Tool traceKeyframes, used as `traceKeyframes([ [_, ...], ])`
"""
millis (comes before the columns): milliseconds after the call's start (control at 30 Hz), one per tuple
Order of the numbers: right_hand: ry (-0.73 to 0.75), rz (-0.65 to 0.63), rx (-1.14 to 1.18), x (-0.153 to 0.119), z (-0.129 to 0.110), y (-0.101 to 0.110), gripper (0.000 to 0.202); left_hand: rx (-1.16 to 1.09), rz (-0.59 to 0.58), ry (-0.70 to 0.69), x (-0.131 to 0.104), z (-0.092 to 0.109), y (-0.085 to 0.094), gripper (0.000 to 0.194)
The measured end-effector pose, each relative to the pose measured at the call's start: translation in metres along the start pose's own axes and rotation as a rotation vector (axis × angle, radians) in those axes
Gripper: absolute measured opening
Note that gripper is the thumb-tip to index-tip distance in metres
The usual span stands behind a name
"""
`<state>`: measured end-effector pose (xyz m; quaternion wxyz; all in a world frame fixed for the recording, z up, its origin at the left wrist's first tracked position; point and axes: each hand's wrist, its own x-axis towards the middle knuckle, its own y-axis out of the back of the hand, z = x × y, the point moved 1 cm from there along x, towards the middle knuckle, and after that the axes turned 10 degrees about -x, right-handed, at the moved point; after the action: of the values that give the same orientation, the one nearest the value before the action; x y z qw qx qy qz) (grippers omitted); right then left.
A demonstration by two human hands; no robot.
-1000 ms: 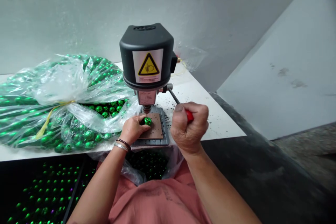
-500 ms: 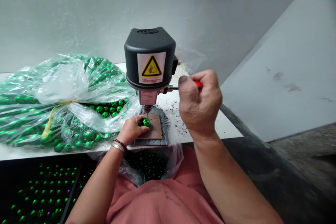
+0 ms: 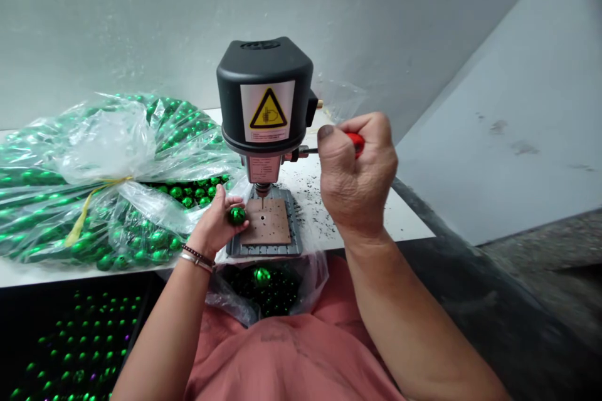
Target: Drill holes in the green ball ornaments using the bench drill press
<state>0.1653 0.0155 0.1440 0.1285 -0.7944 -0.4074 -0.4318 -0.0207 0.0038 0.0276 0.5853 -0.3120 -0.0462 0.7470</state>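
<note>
My left hand (image 3: 217, 220) is just left of the drill press's base, thumb raised and fingers curled around a shiny green ball (image 3: 237, 216). Wrapped in a fist, my right hand (image 3: 358, 174) grips the red-ended feed lever (image 3: 356, 145) of the black bench drill press (image 3: 264, 94). Its thin drill bit (image 3: 263, 203) points down at a brown board (image 3: 276, 232) with a dark hole in it. A second green ball (image 3: 262, 277) shows over the open plastic bag (image 3: 316, 280) at my lap, below the table edge.
A large tied clear bag (image 3: 108, 144) of green balls covers the table's left side, torn open near the drill. Dark shavings (image 3: 310, 200) lie right of the base. Rows of green balls (image 3: 82, 338) are below the table at left. Walls stand behind and right.
My left hand has moved left, away from the drill bit, and now has a ball at its fingers. Another ball has appeared over the lap bag. My right hand stays on the lever.
</note>
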Motion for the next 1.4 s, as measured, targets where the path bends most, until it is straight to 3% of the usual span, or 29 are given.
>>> traceKeyframes([
  [100,0.003,-0.015,-0.011,-0.001,0.001,0.0,0.016,-0.029,-0.069,-0.024,-0.002,0.0,-0.004,0.017],
  [200,0.013,-0.009,-0.01,-0.002,0.002,0.001,0.017,0.163,-0.119,-0.079,-0.004,-0.004,-0.004,0.036],
  [267,0.014,-0.015,-0.004,-0.002,0.002,0.001,0.017,0.428,-0.104,-0.18,-0.005,-0.006,-0.003,0.044],
  [367,0.017,-0.027,0.003,-0.003,0.003,0.001,0.018,0.853,-0.053,-0.39,-0.004,-0.009,-0.002,0.042],
  [433,0.025,-0.026,0.002,-0.004,0.003,0.002,0.018,0.969,-0.028,-0.443,-0.002,-0.011,-0.002,0.043],
  [633,0.03,-0.035,-0.004,-0.004,0.004,0.002,0.02,0.805,-0.12,-0.392,0.005,-0.021,0.002,0.043],
  [1100,0.001,-0.091,0.046,0.001,0.003,0.003,0.021,0.879,-0.149,-0.375,0.013,-0.025,-0.005,0.039],
  [1267,-0.013,-0.092,0.065,0.001,0.003,0.003,0.02,1.039,-0.057,-0.446,0.007,-0.025,-0.011,0.036],
  [1400,0.004,-0.09,0.072,0.0,0.003,0.004,0.02,1.13,-0.022,-0.42,0.005,-0.026,-0.013,0.041],
])
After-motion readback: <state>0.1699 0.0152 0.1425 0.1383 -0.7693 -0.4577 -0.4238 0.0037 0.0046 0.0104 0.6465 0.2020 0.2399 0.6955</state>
